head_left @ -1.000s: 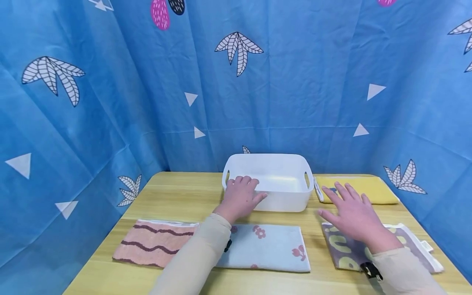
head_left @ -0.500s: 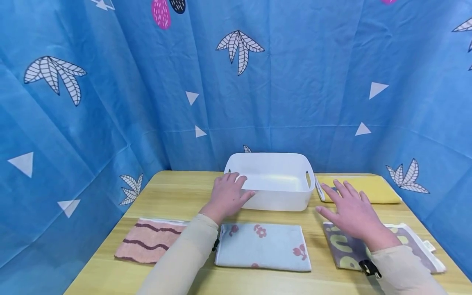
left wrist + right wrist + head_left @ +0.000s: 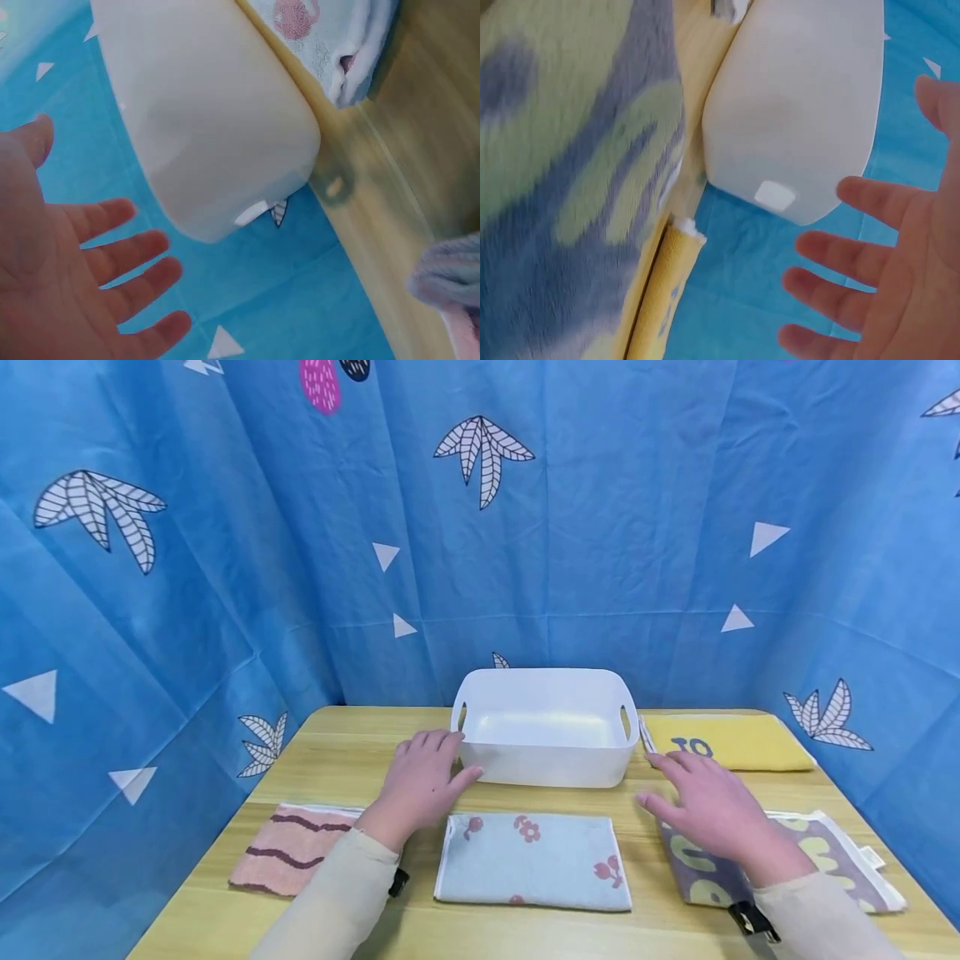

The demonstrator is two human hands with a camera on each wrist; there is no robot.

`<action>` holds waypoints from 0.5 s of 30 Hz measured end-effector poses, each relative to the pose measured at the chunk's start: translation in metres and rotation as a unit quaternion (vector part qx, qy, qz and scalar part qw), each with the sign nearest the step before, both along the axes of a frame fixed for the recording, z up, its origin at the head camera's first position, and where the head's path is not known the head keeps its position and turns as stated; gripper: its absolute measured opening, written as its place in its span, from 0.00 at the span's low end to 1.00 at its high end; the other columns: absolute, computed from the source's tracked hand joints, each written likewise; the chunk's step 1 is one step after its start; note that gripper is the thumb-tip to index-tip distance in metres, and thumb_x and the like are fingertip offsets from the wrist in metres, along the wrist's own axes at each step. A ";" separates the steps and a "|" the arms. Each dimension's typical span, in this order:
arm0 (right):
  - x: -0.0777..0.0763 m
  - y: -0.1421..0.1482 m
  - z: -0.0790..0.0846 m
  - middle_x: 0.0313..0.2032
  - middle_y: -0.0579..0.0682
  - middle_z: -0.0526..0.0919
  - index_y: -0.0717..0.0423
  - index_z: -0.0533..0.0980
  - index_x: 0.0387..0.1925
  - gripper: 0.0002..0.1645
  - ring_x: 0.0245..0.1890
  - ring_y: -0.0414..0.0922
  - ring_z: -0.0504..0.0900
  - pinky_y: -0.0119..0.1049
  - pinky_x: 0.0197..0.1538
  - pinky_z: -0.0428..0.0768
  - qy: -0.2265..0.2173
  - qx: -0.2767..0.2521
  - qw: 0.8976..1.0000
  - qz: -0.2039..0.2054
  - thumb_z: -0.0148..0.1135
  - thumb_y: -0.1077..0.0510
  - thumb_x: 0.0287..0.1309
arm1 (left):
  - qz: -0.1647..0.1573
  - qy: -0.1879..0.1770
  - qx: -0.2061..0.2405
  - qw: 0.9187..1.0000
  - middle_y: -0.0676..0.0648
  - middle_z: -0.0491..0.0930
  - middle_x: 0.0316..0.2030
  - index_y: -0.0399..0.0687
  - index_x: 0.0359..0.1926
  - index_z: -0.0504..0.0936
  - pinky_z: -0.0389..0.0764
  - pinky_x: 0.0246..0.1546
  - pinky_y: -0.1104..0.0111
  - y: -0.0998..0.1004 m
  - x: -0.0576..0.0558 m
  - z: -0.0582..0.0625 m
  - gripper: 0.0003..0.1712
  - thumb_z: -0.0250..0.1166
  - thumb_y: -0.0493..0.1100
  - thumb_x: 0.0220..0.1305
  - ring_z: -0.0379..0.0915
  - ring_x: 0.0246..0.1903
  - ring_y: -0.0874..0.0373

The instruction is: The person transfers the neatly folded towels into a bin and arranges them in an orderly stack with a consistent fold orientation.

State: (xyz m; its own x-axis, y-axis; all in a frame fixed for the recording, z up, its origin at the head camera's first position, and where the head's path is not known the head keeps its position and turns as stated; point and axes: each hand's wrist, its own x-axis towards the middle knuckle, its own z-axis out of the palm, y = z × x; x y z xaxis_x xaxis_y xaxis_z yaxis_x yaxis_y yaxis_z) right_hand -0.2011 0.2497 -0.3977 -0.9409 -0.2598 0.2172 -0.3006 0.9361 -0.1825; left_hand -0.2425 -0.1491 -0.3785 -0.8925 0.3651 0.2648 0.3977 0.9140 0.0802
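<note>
My left hand (image 3: 424, 783), fingers spread and holding nothing, hovers just left of the white plastic basket (image 3: 547, 766), its thumb overlapping the front wall in the head view. Below that arm lies a folded pink towel (image 3: 288, 852) with dark wavy stripes, partly hidden by the sleeve. My right hand (image 3: 708, 806) is held palm down with loose fingers above a folded purple and green towel (image 3: 817, 852), nothing in its grasp. Between the arms lies a folded pale blue towel (image 3: 534, 860) with pink flowers. A folded yellow towel (image 3: 735, 743) sits right of the basket.
Everything rests on a light wooden table (image 3: 360, 747). A blue patterned curtain (image 3: 600, 543) surrounds it at the back and both sides. The basket has handle holes at both ends, and its visible inside holds nothing.
My left hand has moved left and lower, from in front of the basket to beside its left end. My right hand has sunk slightly, uncovering letters on the yellow towel.
</note>
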 end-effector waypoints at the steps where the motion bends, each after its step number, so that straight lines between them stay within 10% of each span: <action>1: 0.000 -0.002 -0.001 0.63 0.66 0.73 0.54 0.71 0.69 0.45 0.62 0.69 0.70 0.68 0.58 0.68 -0.004 -0.003 1.000 0.003 0.54 0.27 0.66 | 0.002 -0.003 0.004 1.000 0.41 0.72 0.65 0.44 0.70 0.70 0.64 0.63 0.43 -0.003 0.003 0.000 0.40 0.52 0.69 0.72 0.64 0.66 0.42; 9: 0.001 -0.016 -0.007 0.59 0.63 0.78 0.53 0.78 0.60 0.37 0.58 0.65 0.76 0.63 0.55 0.74 -0.040 -0.012 0.999 0.019 0.59 0.30 0.64 | 0.031 -0.040 0.040 0.998 0.40 0.78 0.58 0.40 0.64 0.76 0.71 0.59 0.46 -0.023 0.021 -0.012 0.38 0.53 0.67 0.73 0.71 0.61 0.42; 15: 0.002 -0.023 -0.011 0.41 0.47 0.83 0.52 0.81 0.52 0.28 0.37 0.44 0.80 0.50 0.40 0.79 -0.092 -0.037 0.995 0.030 0.65 0.36 0.62 | 0.057 -0.099 0.055 0.992 0.41 0.81 0.54 0.41 0.59 0.80 0.76 0.52 0.47 -0.022 0.028 -0.021 0.36 0.53 0.67 0.73 0.77 0.54 0.42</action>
State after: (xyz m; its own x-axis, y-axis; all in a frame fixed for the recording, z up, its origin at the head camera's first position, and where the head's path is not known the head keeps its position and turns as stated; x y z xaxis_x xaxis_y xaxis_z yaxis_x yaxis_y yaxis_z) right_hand -0.1995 0.2268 -0.4091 -0.9499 -0.3060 0.0638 -0.3104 0.8997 -0.3069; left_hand -0.2144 -0.1712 -0.3990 -0.9647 0.2380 0.1126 0.2592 0.9332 0.2490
